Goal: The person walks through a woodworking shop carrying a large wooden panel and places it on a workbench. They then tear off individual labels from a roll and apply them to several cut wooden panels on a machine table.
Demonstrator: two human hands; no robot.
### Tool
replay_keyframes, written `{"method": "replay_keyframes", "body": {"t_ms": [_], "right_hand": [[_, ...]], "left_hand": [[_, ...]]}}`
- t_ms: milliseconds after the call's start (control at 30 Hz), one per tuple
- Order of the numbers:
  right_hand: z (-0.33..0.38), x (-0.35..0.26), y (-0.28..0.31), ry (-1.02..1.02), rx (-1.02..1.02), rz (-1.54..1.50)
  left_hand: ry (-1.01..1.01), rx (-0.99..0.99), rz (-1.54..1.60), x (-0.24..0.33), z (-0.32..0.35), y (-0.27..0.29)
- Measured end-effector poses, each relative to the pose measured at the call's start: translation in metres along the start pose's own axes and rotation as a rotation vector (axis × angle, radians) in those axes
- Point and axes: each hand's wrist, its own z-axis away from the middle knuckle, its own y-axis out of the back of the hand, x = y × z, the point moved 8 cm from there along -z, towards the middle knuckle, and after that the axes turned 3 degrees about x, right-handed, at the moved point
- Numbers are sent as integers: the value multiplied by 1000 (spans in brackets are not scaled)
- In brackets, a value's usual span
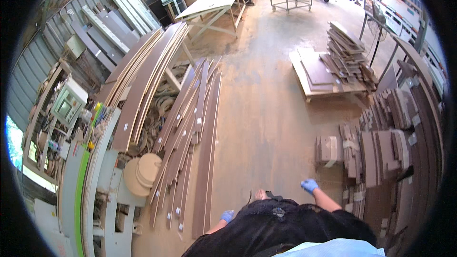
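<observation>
My left hand [227,216], in a blue glove, hangs low beside my dark clothing. Its fingers look curled, and nothing shows in it. Nearest to it are long brown boards [206,162] lying lengthwise on the floor to the left, several with small white labels. My right hand [309,185], also gloved in blue, is held out at my right side, its fingers drawn in with no object visible. Close to that hand stands a taped bundle of brown panels [329,150]. Neither hand touches any of the boards.
At left stands a long machine with a green stripe [79,185] and a control panel [69,102]. Stacked boards [147,90] lean beyond it. A low pallet [304,83] carries panels at right. Farther off are a white-topped table [212,2] and a wheeled cart [290,0].
</observation>
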Motion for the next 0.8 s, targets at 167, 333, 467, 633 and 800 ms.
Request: {"method": "replay_keyframes", "body": {"t_ms": [167,333,467,633,800], "right_hand": [[-56,42,3,-219,0,-91],[-176,134,-12,-162,-174,365],[-311,89,62,-13,-142,555],[-469,-193,266,-112,119,-91],[-634,-374,359,175,250,76]], "left_hand": [[89,273,297,73,-131,239],[-103,511,567,208,-284,412],[-52,434,622,251,-378,423],[98,263,493,265,-397,442],[138,91,358,249,-481,453]]}}
